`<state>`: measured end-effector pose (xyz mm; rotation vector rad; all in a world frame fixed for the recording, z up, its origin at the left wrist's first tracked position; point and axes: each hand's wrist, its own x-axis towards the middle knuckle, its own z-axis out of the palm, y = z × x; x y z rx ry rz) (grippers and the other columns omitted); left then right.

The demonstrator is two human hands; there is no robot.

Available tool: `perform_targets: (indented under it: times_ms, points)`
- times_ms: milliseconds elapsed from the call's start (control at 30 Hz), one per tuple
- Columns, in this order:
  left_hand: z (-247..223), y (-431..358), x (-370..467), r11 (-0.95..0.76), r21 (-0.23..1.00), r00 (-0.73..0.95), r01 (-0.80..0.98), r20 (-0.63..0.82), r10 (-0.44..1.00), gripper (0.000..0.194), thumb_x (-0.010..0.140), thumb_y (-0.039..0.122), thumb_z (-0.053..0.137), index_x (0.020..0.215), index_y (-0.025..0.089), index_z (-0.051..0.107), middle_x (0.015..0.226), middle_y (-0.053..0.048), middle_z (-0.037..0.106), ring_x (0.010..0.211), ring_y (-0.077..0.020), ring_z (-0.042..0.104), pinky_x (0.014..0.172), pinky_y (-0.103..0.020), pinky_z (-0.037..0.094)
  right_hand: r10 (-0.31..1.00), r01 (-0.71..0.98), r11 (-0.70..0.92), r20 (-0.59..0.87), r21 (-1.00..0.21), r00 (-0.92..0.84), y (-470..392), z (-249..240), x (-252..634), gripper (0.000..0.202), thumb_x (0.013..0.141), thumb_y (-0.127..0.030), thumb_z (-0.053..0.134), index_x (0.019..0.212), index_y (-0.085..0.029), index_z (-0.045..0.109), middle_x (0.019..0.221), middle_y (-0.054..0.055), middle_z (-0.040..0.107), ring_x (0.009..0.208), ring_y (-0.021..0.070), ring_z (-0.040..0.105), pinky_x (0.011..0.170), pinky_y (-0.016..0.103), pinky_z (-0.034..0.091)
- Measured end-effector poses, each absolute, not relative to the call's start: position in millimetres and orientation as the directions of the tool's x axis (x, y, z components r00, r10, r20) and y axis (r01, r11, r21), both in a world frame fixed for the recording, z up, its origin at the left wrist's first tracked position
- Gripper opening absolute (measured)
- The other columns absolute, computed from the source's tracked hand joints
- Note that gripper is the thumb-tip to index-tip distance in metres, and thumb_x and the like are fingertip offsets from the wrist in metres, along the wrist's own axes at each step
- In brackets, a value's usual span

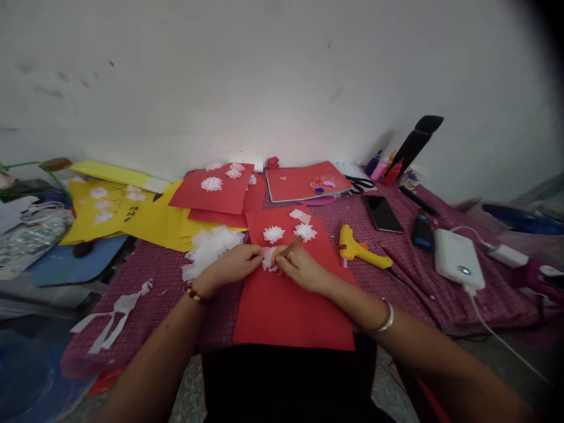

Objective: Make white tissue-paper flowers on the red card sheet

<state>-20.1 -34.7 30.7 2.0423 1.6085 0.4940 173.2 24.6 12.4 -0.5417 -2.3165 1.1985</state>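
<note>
A red paper sheet [295, 311] lies in front of me, bearing white paper flowers [274, 234] and a small pale paper piece [300, 215]. My right hand [302, 267] is closed on a thin brown stick [291, 246] over a third white flower [267, 258], whose right part is hidden by the fingers. At that flower's left edge is my left hand [235, 262], its fingertips pressed together; what they pinch, if anything, is too small to tell. A heap of white tissue pieces [211, 247] lies just behind my left hand.
A yellow glue gun [361, 251], a phone [383, 213] and a white power bank [459, 258] lie to the right. Black scissors [360, 183] and paint bottles [393, 172] stand farther back. Yellow sheets [150, 220] and white paper scraps [126, 302] are at left.
</note>
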Motion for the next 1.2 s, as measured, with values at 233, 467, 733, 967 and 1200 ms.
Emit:
perform_targets:
  times_ms: [233, 467, 733, 967, 1200]
  points:
    - [32.1, -34.7, -19.2, -0.144, 0.647, 0.18, 0.749, 0.011, 0.984, 0.028, 0.087, 0.032, 0.043, 0.063, 0.019, 0.05, 0.058, 0.002, 0.051, 0.056, -0.0135, 0.043, 0.054, -0.026, 0.031, 0.758, -0.07, 0.009, 0.053, -0.997, -0.65, 39.2, 15.4, 178.1, 0.016, 0.082, -0.029, 0.046, 0.075, -0.017, 0.055, 0.055, -0.003, 0.051, 0.045, 0.0093, 0.045, 0.042, 0.02, 0.036]
    - [38.0, -36.2, -22.6, -0.111, 0.756, 0.013, 0.646, 0.135, 0.991, 0.014, 0.07, 0.015, 0.04, 0.071, 0.019, 0.054, 0.062, 0.002, 0.053, 0.061, -0.0141, 0.047, 0.057, -0.025, 0.036, 0.751, -0.073, 0.02, 0.063, -0.997, -0.657, 37.2, 19.0, 179.3, 0.017, 0.082, -0.029, 0.049, 0.074, -0.017, 0.057, 0.054, -0.004, 0.052, 0.043, 0.0079, 0.044, 0.042, 0.02, 0.036]
    - [37.7, -40.9, -18.6, -0.104, 0.644, 0.061, 0.758, 0.088, 0.994, 0.018, 0.078, 0.032, 0.053, 0.067, 0.018, 0.054, 0.06, 0.002, 0.052, 0.058, -0.0131, 0.046, 0.052, -0.024, 0.03, 0.753, -0.076, 0.004, 0.053, -0.997, -0.656, 35.7, 20.2, 178.9, 0.016, 0.081, -0.03, 0.051, 0.075, -0.017, 0.057, 0.055, -0.004, 0.051, 0.045, 0.0085, 0.046, 0.041, 0.02, 0.037]
    - [26.1, -35.1, -14.9, -0.11, 0.676, 0.146, 0.728, 0.004, 0.989, 0.019, 0.079, 0.025, 0.05, 0.062, 0.018, 0.05, 0.058, 0.003, 0.051, 0.056, -0.0115, 0.044, 0.051, -0.023, 0.027, 0.746, -0.068, -0.008, 0.039, -0.998, -0.665, 35.5, 21.0, 179.0, 0.015, 0.081, -0.029, 0.05, 0.075, -0.017, 0.057, 0.055, -0.004, 0.051, 0.045, 0.0084, 0.046, 0.042, 0.02, 0.037]
    - [33.7, -33.7, -17.1, -0.062, 0.905, -0.066, 0.42, 0.098, 0.993, 0.006, 0.072, 0.021, 0.051, 0.074, 0.017, 0.055, 0.062, 0.003, 0.051, 0.05, -0.009, 0.042, 0.049, -0.022, 0.032, 0.723, -0.117, 0.04, 0.109, -0.992, -0.682, 36.3, 14.9, 181.4, 0.018, 0.086, -0.031, 0.05, 0.081, -0.016, 0.058, 0.059, -0.003, 0.054, 0.047, 0.0085, 0.047, 0.043, 0.02, 0.038]
